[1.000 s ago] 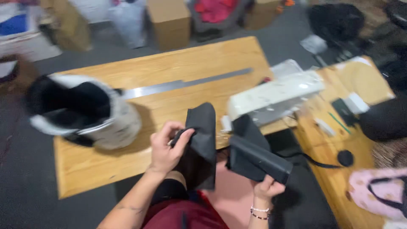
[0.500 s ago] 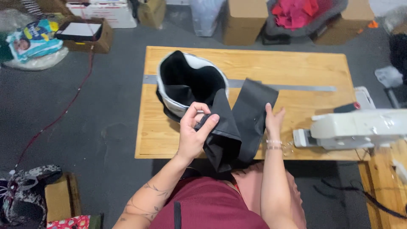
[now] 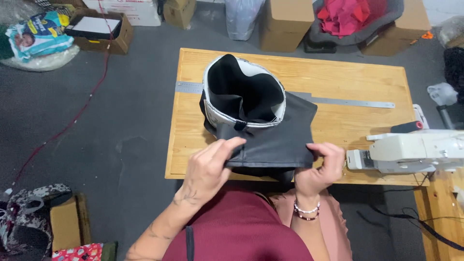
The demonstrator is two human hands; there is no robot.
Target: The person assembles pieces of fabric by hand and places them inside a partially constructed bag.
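Observation:
A flat piece of black fabric (image 3: 285,133) lies on the wooden table (image 3: 357,82), its near edge at the table's front. My left hand (image 3: 210,164) pinches the near left corner of that fabric. My right hand (image 3: 321,164) pinches its near right corner. A white bag with a black lining (image 3: 241,92) stands open on the far part of the fabric, just beyond my left hand.
A long metal ruler (image 3: 348,102) lies across the table behind the bag. A white sewing machine (image 3: 411,151) sits at the right. Cardboard boxes (image 3: 282,24), a tub of red cloth (image 3: 353,17) and a red cable (image 3: 63,125) lie on the grey floor.
The black fabric, held upright and folded in both hands before, now lies spread flat on the table. The view has swung so the table sits centred.

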